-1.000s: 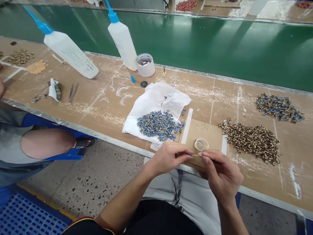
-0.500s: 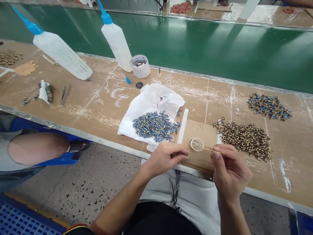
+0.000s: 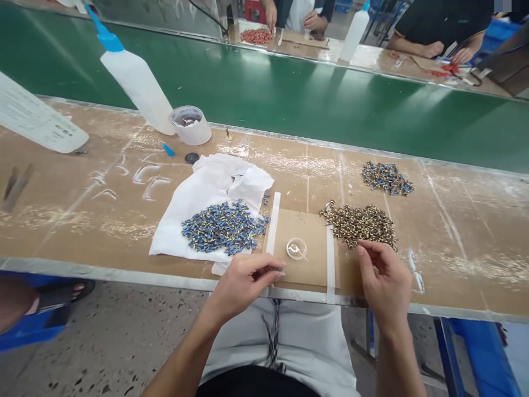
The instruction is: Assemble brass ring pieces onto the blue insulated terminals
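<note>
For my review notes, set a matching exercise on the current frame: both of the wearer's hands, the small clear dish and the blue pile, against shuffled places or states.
Column one
1. Left hand
2. Right hand
3. Small clear dish
4. Blue pile

Column two
A. On the cardboard between two white strips
B. Fingertips at the near edge of the brown and cream pile
C. On the white sheet
D. Pinching a small bluish piece

Right pairs: 1-D, 2-B, 3-A, 4-C
</note>
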Available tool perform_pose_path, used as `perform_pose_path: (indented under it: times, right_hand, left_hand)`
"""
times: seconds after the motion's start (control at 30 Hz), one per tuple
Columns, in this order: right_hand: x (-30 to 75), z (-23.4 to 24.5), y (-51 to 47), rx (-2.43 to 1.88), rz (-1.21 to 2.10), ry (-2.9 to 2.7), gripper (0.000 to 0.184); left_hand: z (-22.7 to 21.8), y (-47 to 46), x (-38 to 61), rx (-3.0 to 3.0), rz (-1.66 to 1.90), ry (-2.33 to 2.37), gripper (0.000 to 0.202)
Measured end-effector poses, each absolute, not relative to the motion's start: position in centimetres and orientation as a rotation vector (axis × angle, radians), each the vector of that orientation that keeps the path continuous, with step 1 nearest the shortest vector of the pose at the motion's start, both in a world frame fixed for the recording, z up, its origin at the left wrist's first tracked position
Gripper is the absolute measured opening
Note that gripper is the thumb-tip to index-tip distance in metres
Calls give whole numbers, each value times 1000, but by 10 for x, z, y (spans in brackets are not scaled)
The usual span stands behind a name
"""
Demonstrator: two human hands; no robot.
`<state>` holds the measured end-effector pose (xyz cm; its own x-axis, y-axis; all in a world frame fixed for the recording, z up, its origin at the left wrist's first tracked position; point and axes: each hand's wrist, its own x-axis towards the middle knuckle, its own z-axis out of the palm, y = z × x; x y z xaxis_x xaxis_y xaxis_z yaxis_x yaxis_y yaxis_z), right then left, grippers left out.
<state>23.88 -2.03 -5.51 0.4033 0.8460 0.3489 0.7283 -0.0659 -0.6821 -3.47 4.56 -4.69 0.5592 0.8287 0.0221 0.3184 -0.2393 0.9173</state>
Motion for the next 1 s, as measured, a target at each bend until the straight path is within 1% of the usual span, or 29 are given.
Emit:
perform_pose_path:
  times: [0.07,0.2,0.27,0.43,0.53,0.6,0.9,1.0]
  right_hand:
    - [257,-57,-24,-1899,154,-1405,15]
    - [268,-58,-22,-1880,255,-1612,20]
    - [267,-57,-18,-1877,254,-1686,21]
    - [267,-59,-11,-1865,73,-1858,21]
    - [268,-63,-10,-1861,-68,-1877,20]
    - [268,-65,-9,-1838,-102,-1855,18]
    - [270,-60,-29,-1795,-61,-1748,10]
    - [267,-57,-39,-1692,81,-1802,7]
  left_hand:
    - [-48,46,-34,1803,640,948,10]
    - [-50,46,-35,1799,630,960,12]
    - [-51,46,-35,1790,632,960,13]
    - [-50,43,-35,1764,641,965,16]
    - [-48,42,-34,1783,665,979,14]
    - [-47,40,-33,1785,682,989,13]
    - [-43,26,-29,1671,726,1028,12]
    - [-40,20,-27,1663,755,1003,13]
